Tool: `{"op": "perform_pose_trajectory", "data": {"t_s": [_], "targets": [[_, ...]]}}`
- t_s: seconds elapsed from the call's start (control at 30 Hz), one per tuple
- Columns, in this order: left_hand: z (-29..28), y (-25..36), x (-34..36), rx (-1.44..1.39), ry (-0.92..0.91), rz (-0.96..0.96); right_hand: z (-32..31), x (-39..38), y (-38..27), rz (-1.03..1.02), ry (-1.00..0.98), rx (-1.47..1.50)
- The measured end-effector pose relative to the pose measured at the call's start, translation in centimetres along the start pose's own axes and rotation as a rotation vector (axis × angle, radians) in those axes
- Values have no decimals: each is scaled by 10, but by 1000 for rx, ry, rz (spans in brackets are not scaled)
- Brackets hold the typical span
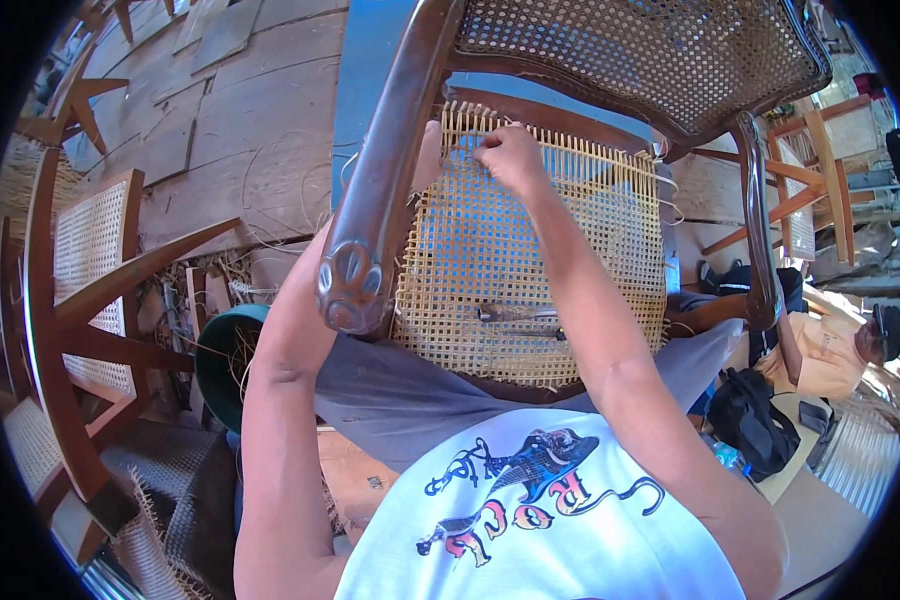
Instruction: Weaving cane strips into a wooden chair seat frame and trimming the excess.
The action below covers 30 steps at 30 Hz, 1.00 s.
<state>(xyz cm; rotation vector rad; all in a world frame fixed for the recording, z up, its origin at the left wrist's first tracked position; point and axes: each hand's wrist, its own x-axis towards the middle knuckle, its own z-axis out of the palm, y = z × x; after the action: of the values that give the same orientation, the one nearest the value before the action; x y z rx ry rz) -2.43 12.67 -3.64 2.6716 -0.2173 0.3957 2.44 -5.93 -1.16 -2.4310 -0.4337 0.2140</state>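
**Right hand pinches cane at the far edge of a half-woven chair seat**

Right hand (510,155) sits at the far rail of the woven cane seat (530,250), fingers drawn together on a thin strand of cane (580,152) that runs along that edge toward the right. The forearm stretches up from the lower right, elbow bent, wrist turned down onto the weave. The seat belongs to a dark wooden chair (390,160) tipped across the person's lap, its caned back (650,50) lying beyond the seat and its curved arm (355,280) ending in a carved knob just beside the left upper arm.

The left arm goes up along the outer side of that chair arm and passes behind it; only a sliver of the left hand (428,155) shows past the wood, so whether it is closed on anything cannot be told.

Room on the seat is open in the middle and toward the near rail, where a small metal tool (518,314) lies on the weave. Loose strand ends (670,205) hang off the right rail. To the left a green bucket (220,360) stands near the knee, with another caned chair (80,280) beyond it on the plank floor (260,110). At the right edge another person in an orange shirt (820,360) is seated, partly cut off, with a black bag (755,415) close by.
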Motion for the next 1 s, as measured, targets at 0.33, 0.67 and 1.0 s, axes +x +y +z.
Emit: {"op": "perform_pose_trajectory", "data": {"t_s": [0.33,0.67,1.0], "targets": [[-3,8,-2,25,29,-63,4,6,9,146,-46,146],[4,-19,-8,82,-16,-122,19,3,-1,-18,-20,50],[-14,-51,-26,-664,-69,-623,23,0,4,-7,68,59]]}}
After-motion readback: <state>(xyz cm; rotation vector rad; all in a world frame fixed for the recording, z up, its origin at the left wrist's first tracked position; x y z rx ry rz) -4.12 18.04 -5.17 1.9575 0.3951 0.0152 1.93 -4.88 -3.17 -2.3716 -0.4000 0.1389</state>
